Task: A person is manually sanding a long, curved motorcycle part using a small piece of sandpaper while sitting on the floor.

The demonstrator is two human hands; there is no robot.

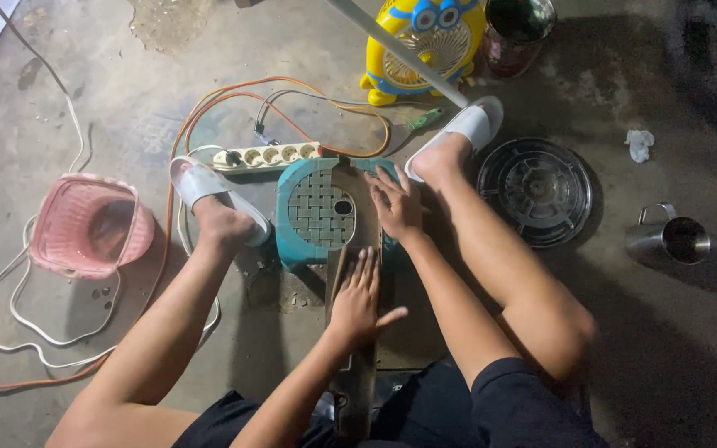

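I sit on the floor with a long dark wooden plank [357,217] laid lengthwise over a small teal plastic stool [302,217] between my legs. My left hand [358,300] rests flat on the plank's near part, fingers spread and pointing away from me. On the far part of the plank, above the stool's woven seat, lies my right hand [397,202], palm down. Neither hand grips anything. Both my feet wear white slippers, the left slipper [201,184] beside the stool and the right slipper [466,126] beyond it.
A white power strip [269,155] with orange and white cables lies behind the stool. A pink basket [86,224] stands at left. A yellow cartoon-shaped fan [421,43], a dark tin [518,31], a round metal fan grille [536,191] and a steel mug [670,239] are at the back and right.
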